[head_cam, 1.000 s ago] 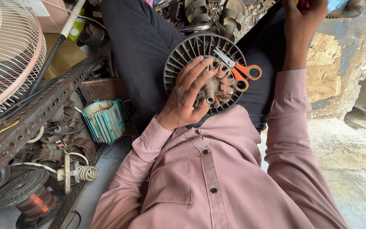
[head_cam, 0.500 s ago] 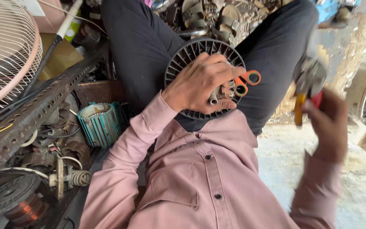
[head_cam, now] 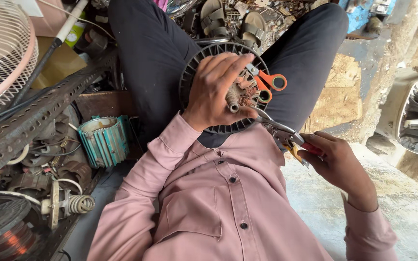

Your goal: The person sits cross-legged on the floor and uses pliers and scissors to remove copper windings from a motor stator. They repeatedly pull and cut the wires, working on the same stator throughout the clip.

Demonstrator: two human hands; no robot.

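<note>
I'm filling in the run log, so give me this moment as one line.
left hand: grips round ribbed motor part on lap | right hand: holds pliers, tips at motor part | orange scissors: lying on motor part

We're looking down at a dusty-pink button-up shirt (head_cam: 218, 203) — long sleeves, cuffs closed at both wrists, soft folds running along each arm. Down the front placket we count three small dark buttons, and there's a plain patch pocket on the chest, stitched flat, with no flap. Below the shirt we see dark trousers (head_cam: 156, 58) — near-black, smooth cloth, both legs spread wide. The left hand (head_cam: 216, 87) and right hand (head_cam: 337, 162) are bare: no gloves, no rings or watch showing.
</note>
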